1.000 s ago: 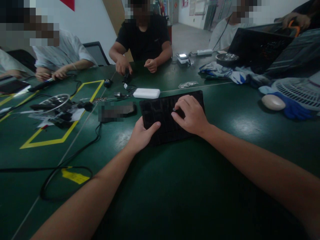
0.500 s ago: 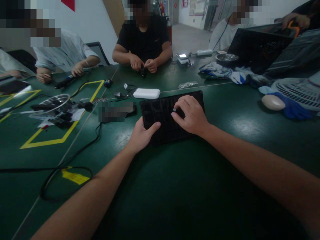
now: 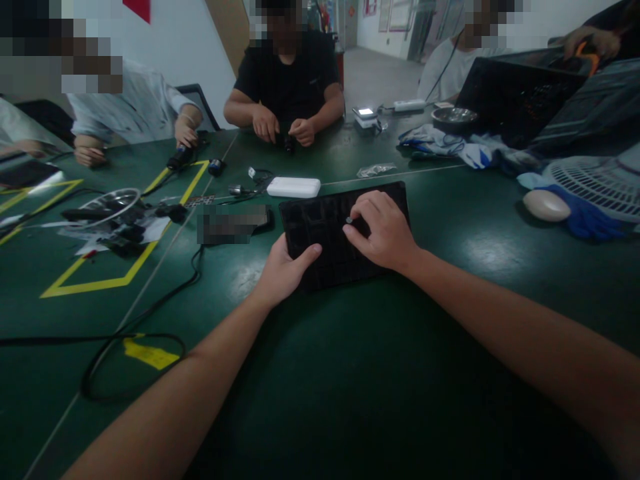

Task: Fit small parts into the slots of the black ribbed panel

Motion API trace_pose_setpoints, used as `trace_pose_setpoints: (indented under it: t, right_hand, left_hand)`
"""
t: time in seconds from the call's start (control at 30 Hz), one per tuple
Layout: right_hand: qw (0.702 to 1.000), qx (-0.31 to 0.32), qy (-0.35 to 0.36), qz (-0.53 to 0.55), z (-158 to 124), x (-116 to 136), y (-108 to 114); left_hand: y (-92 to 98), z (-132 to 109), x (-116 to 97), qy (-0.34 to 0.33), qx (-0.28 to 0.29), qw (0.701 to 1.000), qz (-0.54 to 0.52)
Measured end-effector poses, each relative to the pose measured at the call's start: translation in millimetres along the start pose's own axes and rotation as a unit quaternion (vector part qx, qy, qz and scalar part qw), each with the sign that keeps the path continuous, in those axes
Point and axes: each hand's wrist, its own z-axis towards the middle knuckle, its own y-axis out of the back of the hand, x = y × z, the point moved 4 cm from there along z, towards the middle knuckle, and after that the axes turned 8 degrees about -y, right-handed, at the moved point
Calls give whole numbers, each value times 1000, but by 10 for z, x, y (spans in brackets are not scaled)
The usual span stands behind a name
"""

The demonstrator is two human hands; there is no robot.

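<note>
A black rectangular tray (image 3: pixel 330 267) with raised dividers lies on the green table, slightly turned. My left hand (image 3: pixel 287 270) grips its near left corner, the thumb over the top and the other fingers hidden at the side. Over the right part of the tray is my right hand (image 3: pixel 383 230), thumb and forefinger pinched around a small metallic piece (image 3: pixel 349 220). That piece is too small to name. Whether it touches the tray I cannot tell.
Beyond the tray lie a white power bank (image 3: pixel 293 187) and a clear plastic bag (image 3: pixel 376 170). To the left are a metal bowl (image 3: pixel 113 205) and a black cable (image 3: pixel 193 280). Gloves (image 3: pixel 450 143) and a fan (image 3: pixel 590 180) lie right. Several people sit around.
My hands and the tray stay in place. At the left, a co-worker's hand has shifted right with a dark tool. The person opposite has moved one hand slightly left.
</note>
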Motion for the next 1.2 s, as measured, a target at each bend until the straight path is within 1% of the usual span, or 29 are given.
trace_pose_setpoints:
  t: [0.2, 0.77, 0.97, 1.2]
  right_hand:
    - [1000, 5, -13, 14, 1, -12, -3]
    - [1000, -10, 9, 4, 4, 17, 20]
    - [1000, 3, -2, 7, 3, 4, 5]
    - [1000, -4, 5, -3, -3, 2, 9]
  left_hand:
    - [-8, 4, -7, 0, 4, 1000, 7]
    - [-4, -6, -6, -5, 0, 1000, 2]
    - [2, -1, -2, 0, -1, 1000, 7]
    - [-10, 8, -13, 1, 3, 1000, 3]
